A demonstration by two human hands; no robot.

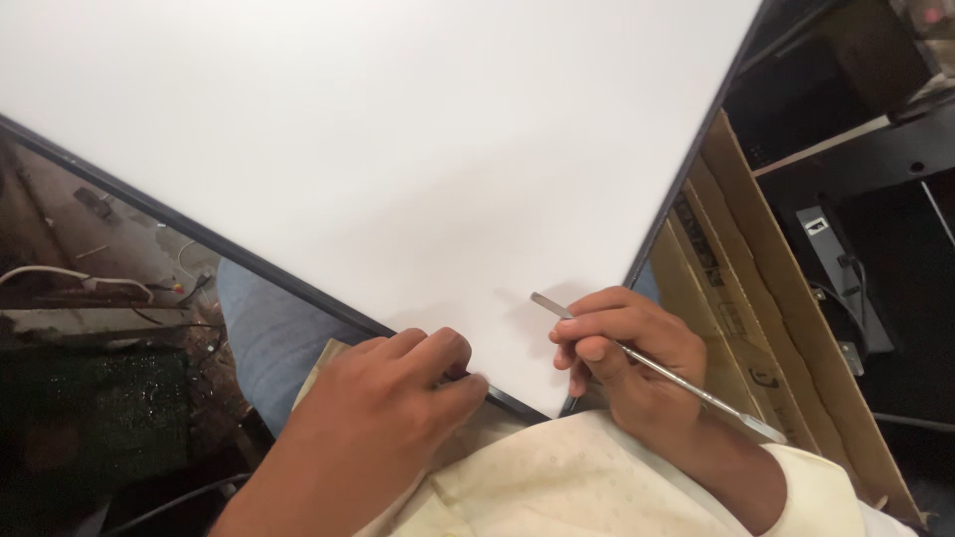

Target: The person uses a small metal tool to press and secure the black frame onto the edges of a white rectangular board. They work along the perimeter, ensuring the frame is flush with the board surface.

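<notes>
A large white flat panel (398, 149) with a thin black frame fills most of the view; its near corner points toward me. My left hand (383, 403) rests on the frame's lower edge near that corner, fingers curled over the black rim. My right hand (632, 363) grips a slim flat metal pry tool (652, 368) like a pen. One tip lies on the white surface near the corner; the other end sticks out past my wrist.
Flattened brown cardboard (766, 298) leans along the panel's right edge. Dark equipment and a black shelf (856, 179) sit at the far right. At the left lies a dusty floor with white cables (70, 278). My blue-trousered knee (269, 328) shows under the panel.
</notes>
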